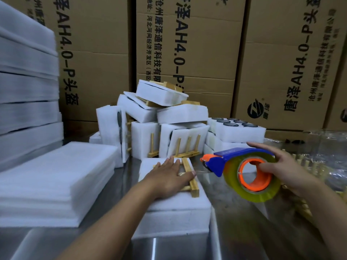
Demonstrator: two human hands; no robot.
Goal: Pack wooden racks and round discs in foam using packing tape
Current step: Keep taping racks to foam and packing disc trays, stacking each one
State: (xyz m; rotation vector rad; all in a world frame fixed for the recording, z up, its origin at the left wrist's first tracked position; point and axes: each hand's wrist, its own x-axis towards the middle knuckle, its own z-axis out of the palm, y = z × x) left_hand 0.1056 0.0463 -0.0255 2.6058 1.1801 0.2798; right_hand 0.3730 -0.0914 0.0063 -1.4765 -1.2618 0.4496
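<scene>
Edges and room: the steel desk (234, 212) is crowded. A low stack of foam sheets (56, 181) fills the near left. A taller foam stack (28, 81) rises behind it at the left edge. The bare strip of desk runs between the low stack and the foam block (174, 205), and again to the right of that block. The block's near end hangs at the desk's front lip. Behind it a pile of finished foam bundles (161, 119) leans against the cardboard boxes (197, 44). Just right of the pile, a foam tray shows round discs (231, 124) seated in its top. Loose wooden pieces (304, 203) and clear plastic film (328, 147) take up the far right.

Writing: the boxes carry large black print, "AH4.0-P" with Chinese characters, turned sideways. Smaller lines of characters run alongside. A round black logo sits low on the right-hand box.

Hands: the left hand (169, 177) lies flat, fingers straight and spread, pressing the wooden rack (191, 179) down onto the top of the foam block. The thumb tip is at the rack's long rail. The right hand (285, 169) grips the tape dispenser (249, 171), blue body with orange core and yellowish roll. Its thumb is hooked into the core and the fingers are curled over the top guard. The dispenser is held above the desk, its orange nose close to the left thumb. Cannot tell whether tape has been drawn out across the gap.
</scene>
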